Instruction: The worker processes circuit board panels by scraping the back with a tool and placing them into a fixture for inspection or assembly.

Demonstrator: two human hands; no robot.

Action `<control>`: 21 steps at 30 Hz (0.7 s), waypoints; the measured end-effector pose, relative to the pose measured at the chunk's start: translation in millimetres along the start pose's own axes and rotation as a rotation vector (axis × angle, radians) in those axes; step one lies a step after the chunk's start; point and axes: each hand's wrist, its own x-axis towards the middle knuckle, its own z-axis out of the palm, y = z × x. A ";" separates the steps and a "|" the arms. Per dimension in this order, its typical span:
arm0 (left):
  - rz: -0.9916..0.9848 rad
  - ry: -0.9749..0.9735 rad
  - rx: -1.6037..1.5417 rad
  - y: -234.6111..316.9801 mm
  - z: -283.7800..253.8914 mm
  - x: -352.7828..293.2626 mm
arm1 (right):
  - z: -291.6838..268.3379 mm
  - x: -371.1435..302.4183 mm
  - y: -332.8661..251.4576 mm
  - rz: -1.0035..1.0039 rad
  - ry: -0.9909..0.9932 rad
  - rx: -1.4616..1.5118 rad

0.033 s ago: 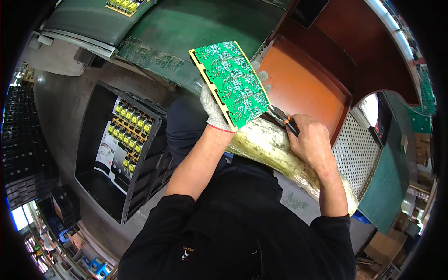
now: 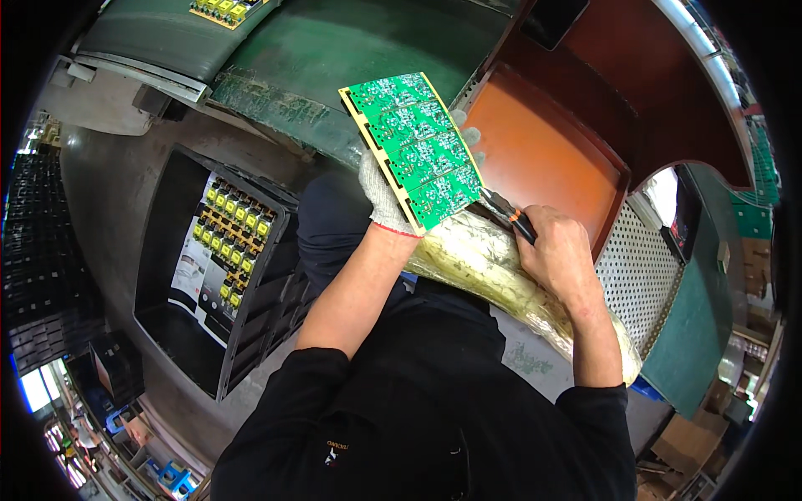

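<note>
Board (image 2: 418,149) slants lengthwise up-left.

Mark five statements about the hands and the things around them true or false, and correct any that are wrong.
1. The left hand wears a glove. True.
2. The left hand holds a green circuit board. True.
3. The right hand is empty. False: the right hand grips a pliers-like tool.
4. The black crate stands on the person's right. False: the black crate stands on the left.
5. A white perforated panel is on the person's right. True.
</note>
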 end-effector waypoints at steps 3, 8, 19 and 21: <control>0.012 -0.025 0.043 -0.9 0.8 -0.5 | -1.7 -1.1 -0.9 0.021 0.008 0.036; 0.010 0.010 0.047 -1.0 2.1 -0.6 | 2.8 0.8 -3.6 -0.052 0.097 0.038; 0.031 0.062 0.079 -1.4 1.1 1.5 | 2.1 -3.8 -1.5 -0.036 0.046 0.010; 0.035 0.051 0.081 -2.1 -1.5 1.6 | 2.5 -5.5 -5.9 -0.058 0.049 -0.002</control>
